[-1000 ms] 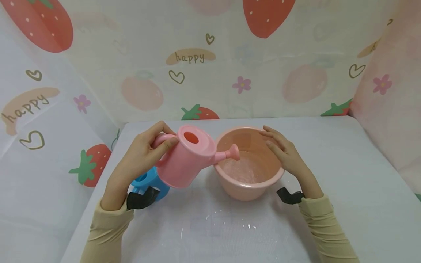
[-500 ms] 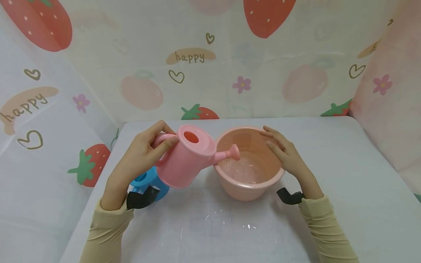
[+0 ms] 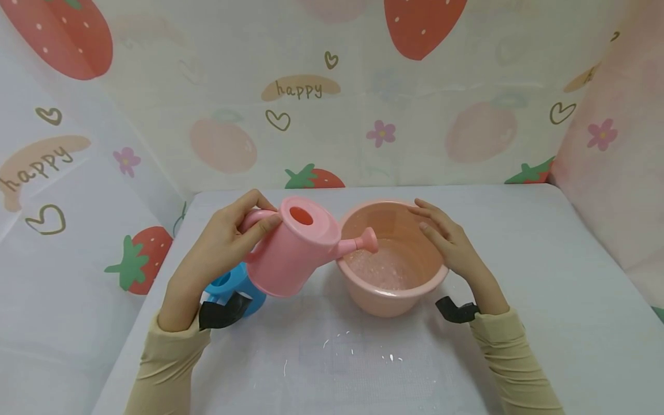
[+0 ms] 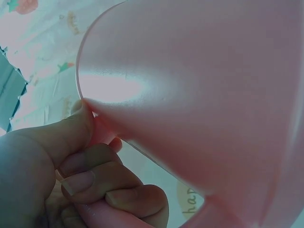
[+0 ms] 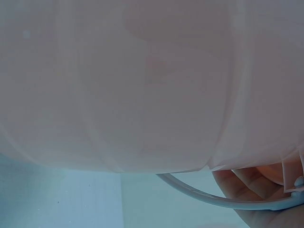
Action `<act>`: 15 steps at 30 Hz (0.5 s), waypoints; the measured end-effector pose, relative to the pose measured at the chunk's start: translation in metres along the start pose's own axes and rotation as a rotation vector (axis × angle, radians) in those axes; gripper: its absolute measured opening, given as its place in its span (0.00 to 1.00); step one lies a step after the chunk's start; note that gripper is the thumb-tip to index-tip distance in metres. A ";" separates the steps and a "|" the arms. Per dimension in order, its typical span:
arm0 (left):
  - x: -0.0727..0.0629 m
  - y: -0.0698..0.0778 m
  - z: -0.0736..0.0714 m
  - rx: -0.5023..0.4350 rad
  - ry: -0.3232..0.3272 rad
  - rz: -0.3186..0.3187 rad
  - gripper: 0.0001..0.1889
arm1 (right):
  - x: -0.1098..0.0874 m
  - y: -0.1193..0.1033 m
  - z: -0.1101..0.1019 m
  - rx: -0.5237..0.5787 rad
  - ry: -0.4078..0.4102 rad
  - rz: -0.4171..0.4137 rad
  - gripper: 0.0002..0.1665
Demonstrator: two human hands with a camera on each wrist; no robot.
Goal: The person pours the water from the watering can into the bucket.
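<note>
My left hand (image 3: 228, 242) grips the handle of a pink watering can (image 3: 293, 248). The can is tilted to the right, its round sprinkler head above a peach-coloured basin (image 3: 391, 305). Rippled water (image 3: 381, 268) covers the basin's bottom. In the left wrist view, curled fingers (image 4: 135, 199) wrap the handle, and the can body fills most of the picture. My right hand (image 3: 453, 239) rests on the basin's right rim, fingers fairly straight over the edge. The right wrist view shows mostly the basin's outer wall (image 5: 152, 104), with part of that hand in shadow beside a pale curved handle (image 5: 209, 202).
A blue watering can (image 3: 251, 300) stands on the white table (image 3: 332, 369), partly hidden behind my left wrist and the pink can. Water drops (image 3: 391, 358) lie on the tabletop in front of the basin. A strawberry-patterned curtain (image 3: 321, 138) hangs behind and at both sides.
Both hands, the pink watering can and the basin keep their places. Only the ripples on the basin's water differ, and the view shifts very slightly.
</note>
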State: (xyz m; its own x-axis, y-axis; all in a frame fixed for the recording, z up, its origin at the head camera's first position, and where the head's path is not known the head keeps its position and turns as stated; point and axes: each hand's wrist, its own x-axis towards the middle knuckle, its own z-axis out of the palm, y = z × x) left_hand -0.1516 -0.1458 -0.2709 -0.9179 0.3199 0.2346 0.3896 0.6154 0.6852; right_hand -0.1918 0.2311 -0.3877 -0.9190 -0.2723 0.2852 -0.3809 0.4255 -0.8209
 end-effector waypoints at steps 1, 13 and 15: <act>0.000 0.000 0.000 0.000 -0.002 -0.001 0.10 | 0.000 0.000 0.000 0.000 0.003 -0.005 0.23; 0.000 0.003 -0.001 -0.007 -0.011 -0.020 0.12 | 0.000 -0.001 0.000 0.005 0.003 -0.008 0.23; 0.000 0.003 -0.001 -0.005 -0.012 -0.021 0.12 | 0.000 -0.001 0.000 0.005 0.002 -0.009 0.23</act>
State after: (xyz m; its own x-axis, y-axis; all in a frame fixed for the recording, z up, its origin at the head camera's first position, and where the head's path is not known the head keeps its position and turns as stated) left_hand -0.1510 -0.1450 -0.2683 -0.9249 0.3155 0.2120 0.3699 0.6187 0.6931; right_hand -0.1913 0.2310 -0.3872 -0.9158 -0.2746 0.2933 -0.3884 0.4187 -0.8209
